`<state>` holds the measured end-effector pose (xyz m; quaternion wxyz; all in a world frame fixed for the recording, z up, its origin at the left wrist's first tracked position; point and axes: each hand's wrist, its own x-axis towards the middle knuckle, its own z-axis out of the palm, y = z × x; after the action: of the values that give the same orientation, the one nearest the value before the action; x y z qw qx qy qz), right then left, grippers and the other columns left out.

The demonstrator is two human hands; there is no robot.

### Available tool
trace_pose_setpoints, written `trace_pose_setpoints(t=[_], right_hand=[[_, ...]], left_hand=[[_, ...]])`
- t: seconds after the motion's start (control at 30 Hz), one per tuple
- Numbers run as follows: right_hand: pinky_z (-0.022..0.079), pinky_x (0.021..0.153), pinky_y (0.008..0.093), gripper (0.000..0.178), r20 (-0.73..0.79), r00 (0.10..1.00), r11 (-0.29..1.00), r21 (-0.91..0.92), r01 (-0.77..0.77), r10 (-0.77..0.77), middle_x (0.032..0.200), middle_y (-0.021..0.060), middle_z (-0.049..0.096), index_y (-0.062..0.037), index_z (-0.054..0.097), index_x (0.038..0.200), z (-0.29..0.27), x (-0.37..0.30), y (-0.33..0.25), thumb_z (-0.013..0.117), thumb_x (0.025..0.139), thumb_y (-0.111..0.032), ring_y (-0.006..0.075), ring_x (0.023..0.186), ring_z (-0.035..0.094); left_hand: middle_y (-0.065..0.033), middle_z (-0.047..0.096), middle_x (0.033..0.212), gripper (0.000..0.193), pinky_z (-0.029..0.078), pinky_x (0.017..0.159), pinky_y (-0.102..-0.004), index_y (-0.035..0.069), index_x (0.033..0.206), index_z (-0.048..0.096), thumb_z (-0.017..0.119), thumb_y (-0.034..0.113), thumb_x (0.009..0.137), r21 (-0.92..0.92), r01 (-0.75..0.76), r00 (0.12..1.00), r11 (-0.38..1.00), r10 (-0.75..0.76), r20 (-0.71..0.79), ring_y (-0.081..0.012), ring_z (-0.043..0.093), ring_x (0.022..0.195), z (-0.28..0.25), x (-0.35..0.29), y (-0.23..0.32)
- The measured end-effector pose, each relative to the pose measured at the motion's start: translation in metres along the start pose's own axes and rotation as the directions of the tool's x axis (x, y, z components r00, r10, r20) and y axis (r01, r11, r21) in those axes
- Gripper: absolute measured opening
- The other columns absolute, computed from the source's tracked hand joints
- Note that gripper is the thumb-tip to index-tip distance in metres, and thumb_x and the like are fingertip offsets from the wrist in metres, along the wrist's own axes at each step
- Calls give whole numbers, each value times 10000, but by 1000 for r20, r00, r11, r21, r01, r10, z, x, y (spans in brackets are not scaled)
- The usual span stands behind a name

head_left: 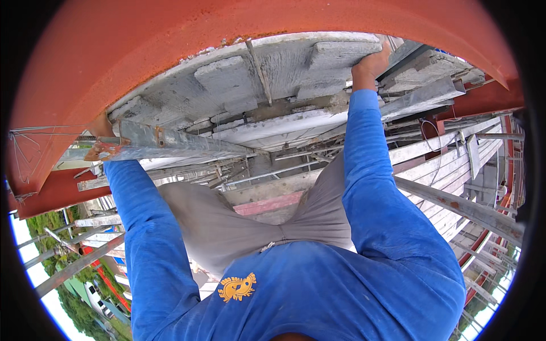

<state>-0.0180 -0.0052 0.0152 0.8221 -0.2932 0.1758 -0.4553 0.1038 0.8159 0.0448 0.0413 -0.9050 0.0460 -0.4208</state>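
A wide grey panel (284, 71), crusted with cement and with raised blocks on its face, lies just under the red steel beam (227, 25). At its right end my right hand (374, 63) is closed on the panel's edge; its fingertips are partly hidden. My left hand (101, 125) is at the panel's left end, beside a rusty galvanized metal channel (176, 141). The red beam and the channel cover most of its fingers, so its grip cannot be made out. Both arms reach forward in blue sleeves.
Below the panel are stacked planks, tubes and debris. White boards (478, 153) run along the right, with a metal channel (424, 94) and a long steel bar (460, 207) nearby. Scaffold tubes (79, 264) cross the left side, above greenery and a building far below.
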Motion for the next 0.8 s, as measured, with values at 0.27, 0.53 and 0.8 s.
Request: trace_pose_setpoints(t=[0.27,0.53,0.8], right_hand=[[558,789,430,439,-73,997,999,-44,30,-33,1036,141,723,46,703,1059,13,4,0,621,967,-375,286,861,703],[566,780,422,429,-84,995,996,-76,52,-59,988,153,731,73,707,1007,4,6,-2,602,973,-342,288,849,712],[571,784,415,462,-78,994,994,-88,72,-79,1018,169,729,91,704,1050,0,16,7,605,970,-353,299,859,709]], left_hand=[[-170,735,1113,389,498,908,-454,46,1184,693,682,349,941,-269,328,875,906,-184,447,-373,670,1011,-29,21,45],[-149,756,966,300,531,799,-434,71,1097,695,660,333,955,-245,302,872,921,-163,461,-345,702,871,-44,29,53],[-109,748,826,231,546,642,-447,92,988,669,694,299,890,-272,-121,975,955,166,149,-319,717,711,-40,4,66]])
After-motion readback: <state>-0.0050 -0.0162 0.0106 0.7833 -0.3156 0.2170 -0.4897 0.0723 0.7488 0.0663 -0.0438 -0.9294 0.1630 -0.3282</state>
